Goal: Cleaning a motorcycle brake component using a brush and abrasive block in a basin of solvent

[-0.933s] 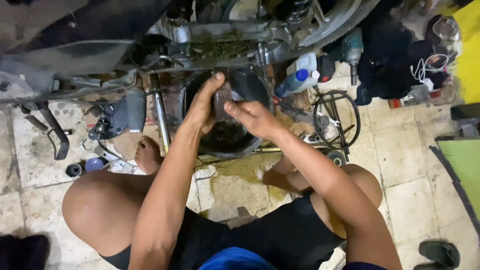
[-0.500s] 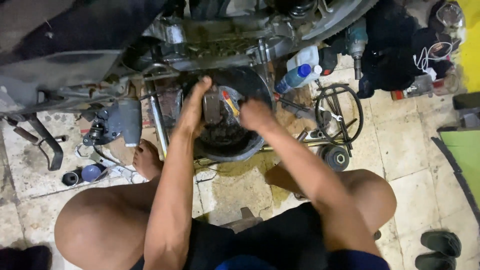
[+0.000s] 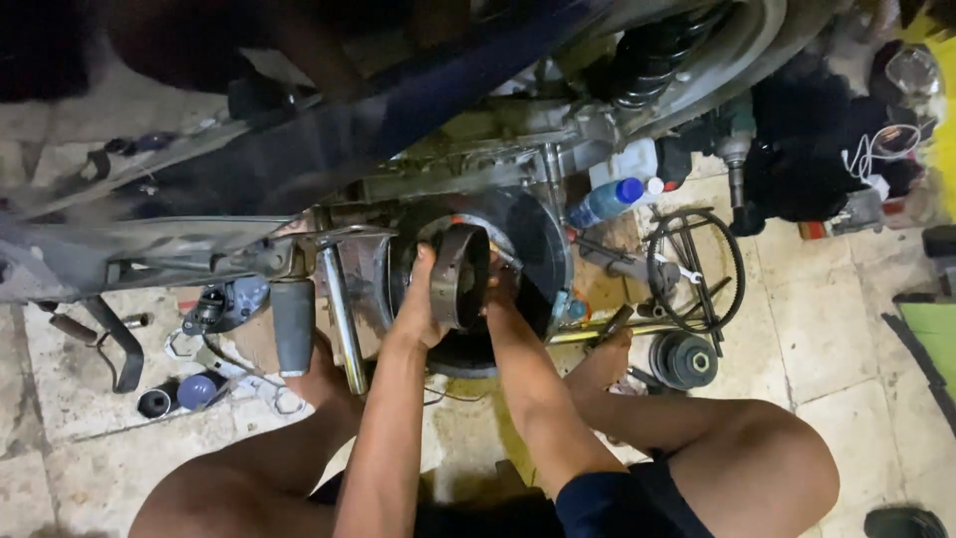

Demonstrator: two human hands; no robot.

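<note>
The round, drum-shaped metal part (image 3: 460, 276) is dull grey steel with a worn, slightly rusty rim. The dark circular engine housing (image 3: 533, 249) behind it looks like matt, greasy cast metal. The slim upright stand bar (image 3: 342, 309) is bright, smooth chrome (scuffed in places). The clear plastic bottle with a blue cap (image 3: 607, 202) is glossy. The pale stone floor tiles (image 3: 817, 329) are rough, matt and oil-stained.

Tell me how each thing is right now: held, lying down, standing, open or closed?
Round metal drum: held on edge by both hands.
Left hand: gripping the drum's left side.
Right hand: gripping its right side.
Plastic bottle: lying down, blue cap on.
Drive belt: loose on the floor.
Pulley: lying flat on the floor.
</note>
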